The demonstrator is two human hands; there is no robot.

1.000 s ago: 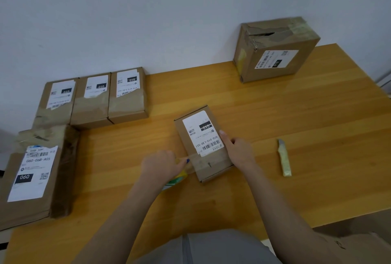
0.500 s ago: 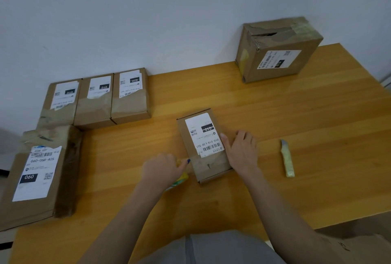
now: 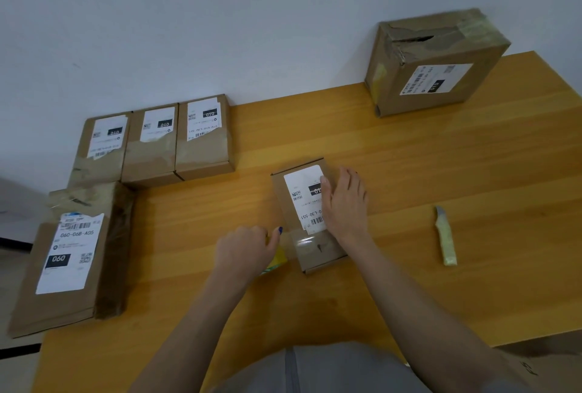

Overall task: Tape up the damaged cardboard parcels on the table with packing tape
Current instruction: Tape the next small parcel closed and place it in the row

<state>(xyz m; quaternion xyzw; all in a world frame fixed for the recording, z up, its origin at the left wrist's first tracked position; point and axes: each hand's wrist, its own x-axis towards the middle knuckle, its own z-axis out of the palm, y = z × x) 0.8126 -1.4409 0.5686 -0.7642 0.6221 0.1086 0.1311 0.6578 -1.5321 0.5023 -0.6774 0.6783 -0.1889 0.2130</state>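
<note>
A small flat cardboard parcel (image 3: pixel 315 251) with a white label lies mid-table. A strip of clear tape crosses its near end. My right hand (image 3: pixel 345 206) lies flat on the parcel's right side, fingers straight and spread over the label. My left hand (image 3: pixel 244 251) sits just left of the parcel, fingers curled round a yellow-green tape roll (image 3: pixel 277 262) that is mostly hidden under it. The clear tape runs from the roll onto the parcel.
Three small labelled parcels (image 3: pixel 151 143) stand in a row at the back left, a larger flat one (image 3: pixel 69 254) at the left edge. A big torn box (image 3: pixel 434 61) sits at the back right. A utility knife (image 3: pixel 445 236) lies right of the wooden table's (image 3: pixel 441 172) middle.
My right hand slid from the parcel's near right edge up onto the label and spread flat. The left hand stayed beside the parcel with the roll.
</note>
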